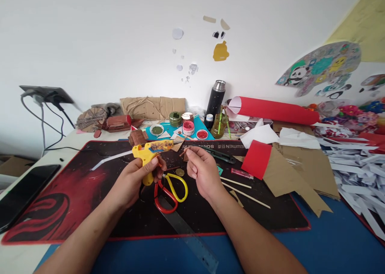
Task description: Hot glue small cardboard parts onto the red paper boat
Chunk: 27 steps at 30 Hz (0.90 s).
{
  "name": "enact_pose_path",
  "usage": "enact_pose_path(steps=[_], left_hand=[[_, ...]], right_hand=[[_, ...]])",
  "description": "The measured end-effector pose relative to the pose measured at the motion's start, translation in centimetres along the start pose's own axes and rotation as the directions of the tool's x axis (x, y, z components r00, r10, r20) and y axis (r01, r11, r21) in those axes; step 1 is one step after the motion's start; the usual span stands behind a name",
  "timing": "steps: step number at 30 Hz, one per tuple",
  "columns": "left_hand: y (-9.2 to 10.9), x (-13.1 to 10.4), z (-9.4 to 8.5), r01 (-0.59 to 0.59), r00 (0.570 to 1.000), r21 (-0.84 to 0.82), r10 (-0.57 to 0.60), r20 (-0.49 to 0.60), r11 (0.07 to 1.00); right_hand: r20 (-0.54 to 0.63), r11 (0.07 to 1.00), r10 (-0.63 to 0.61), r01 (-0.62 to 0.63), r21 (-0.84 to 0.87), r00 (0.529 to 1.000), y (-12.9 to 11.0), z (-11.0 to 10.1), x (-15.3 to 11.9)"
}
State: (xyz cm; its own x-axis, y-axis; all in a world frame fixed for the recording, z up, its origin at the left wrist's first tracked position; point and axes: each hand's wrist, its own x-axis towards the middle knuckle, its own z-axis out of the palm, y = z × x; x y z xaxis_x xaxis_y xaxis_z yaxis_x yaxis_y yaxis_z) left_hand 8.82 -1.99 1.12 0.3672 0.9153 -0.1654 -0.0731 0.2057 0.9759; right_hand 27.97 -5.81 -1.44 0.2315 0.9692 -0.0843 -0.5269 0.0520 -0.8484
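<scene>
My left hand (135, 181) is wrapped round the handle of a yellow hot glue gun (147, 151). A white glue stick (111, 158) sticks out of the gun's back end, and its nozzle points right. Something small and brown shows by the left fingertips; I cannot make out what it is. My right hand (203, 171) pinches a small brown strip (183, 152) close to the nozzle; whether they touch is unclear. Below the hands lie scissors (177, 177) with one red and one yellow handle loop. A clear ruler (189, 234) lies under them.
A dark desk mat (99, 222) covers the table's middle. Behind it stand paint jars (188, 127) and a black thermos (215, 99). Right are wooden sticks (246, 193), cardboard (285, 173), red paper (256, 159) and white paper strips (357, 177). A phone (27, 193) lies left.
</scene>
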Motion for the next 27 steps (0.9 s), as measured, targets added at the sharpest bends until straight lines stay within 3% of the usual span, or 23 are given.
enact_pose_path(steps=[7,15,27], left_hand=[[-0.9,0.1,-0.6,0.003,0.999,0.100,-0.007,0.042,0.995],[-0.7,0.3,-0.1,0.004,1.000,0.045,-0.003,-0.024,0.999],[-1.9,0.7,-0.9,-0.014,0.999,0.256,0.005,0.035,0.966]], right_hand=[[-0.067,0.997,-0.056,0.060,0.056,0.996,-0.8,-0.2,0.2],[-0.119,0.987,-0.135,0.144,0.066,0.984,-1.1,-0.1,0.3],[-0.115,0.983,-0.170,0.177,0.050,0.979,-1.2,-0.1,0.2]])
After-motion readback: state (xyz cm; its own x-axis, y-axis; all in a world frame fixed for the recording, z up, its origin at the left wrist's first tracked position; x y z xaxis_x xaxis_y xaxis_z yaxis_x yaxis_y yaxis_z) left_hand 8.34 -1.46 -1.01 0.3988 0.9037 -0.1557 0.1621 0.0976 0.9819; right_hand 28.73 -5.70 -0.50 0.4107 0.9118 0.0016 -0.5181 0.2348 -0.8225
